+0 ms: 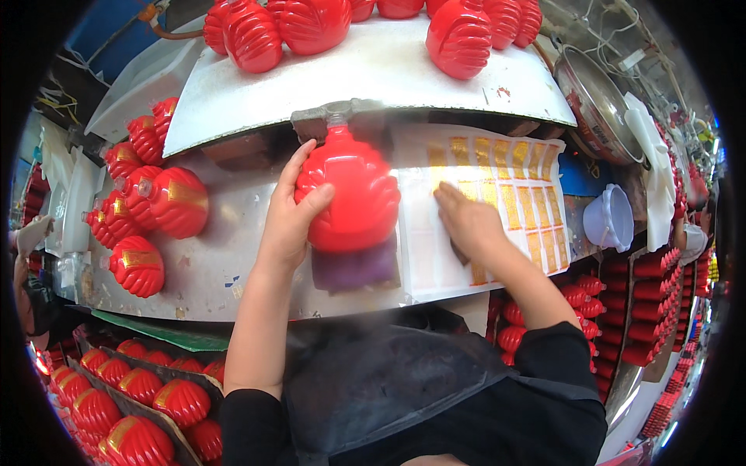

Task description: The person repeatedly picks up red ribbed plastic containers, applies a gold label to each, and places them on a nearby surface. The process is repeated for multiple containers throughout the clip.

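Note:
My left hand (291, 210) is closed around the side of a red ribbed bottle (350, 194), its thumb on the front face. The bottle's clear neck points away from me, against a grey block at the shelf edge, and its base is over a purple pad (356, 268). To the right lies a white backing sheet (427, 272) with rows of gold labels (509, 206). On its left part rests my right hand (475, 225), fingers together and bent, fingertips at the labels. A dark brown edge shows beneath that palm; what it is remains hidden.
Red bottles with gold labels (183, 202) stand at the table's left. More red bottles (252, 39) line the white raised shelf (350, 81). A lilac bucket (608, 217) and a metal basin (598, 101) are at right. Boxes of red bottles (140, 392) sit below left.

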Available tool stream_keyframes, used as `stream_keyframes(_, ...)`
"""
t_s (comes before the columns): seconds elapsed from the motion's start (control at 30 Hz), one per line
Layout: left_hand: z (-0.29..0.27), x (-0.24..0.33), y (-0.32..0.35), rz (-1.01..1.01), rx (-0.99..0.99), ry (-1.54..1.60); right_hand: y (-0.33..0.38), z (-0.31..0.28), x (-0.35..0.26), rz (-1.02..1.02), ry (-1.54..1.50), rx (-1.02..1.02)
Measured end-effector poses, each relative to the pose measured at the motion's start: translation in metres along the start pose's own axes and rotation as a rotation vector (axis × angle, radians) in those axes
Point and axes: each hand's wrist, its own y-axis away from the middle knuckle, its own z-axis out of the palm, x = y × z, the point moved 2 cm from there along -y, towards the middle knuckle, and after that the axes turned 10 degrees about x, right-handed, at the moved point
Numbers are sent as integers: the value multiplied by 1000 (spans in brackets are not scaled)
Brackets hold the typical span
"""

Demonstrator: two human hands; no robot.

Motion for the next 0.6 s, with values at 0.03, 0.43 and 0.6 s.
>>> stream_keyframes(0.03, -1, -4, -1, -26, 14, 54, 21, -2, -13, -5, 31, -65)
stream_keyframes(0.43, 17, -5, 25, 148, 98, -69, 118, -16, -53, -211, -41, -61)
stream_keyframes(0.6, 17, -9, 28, 142, 102, -58, 133, -24, -51, -342, -89, 159)
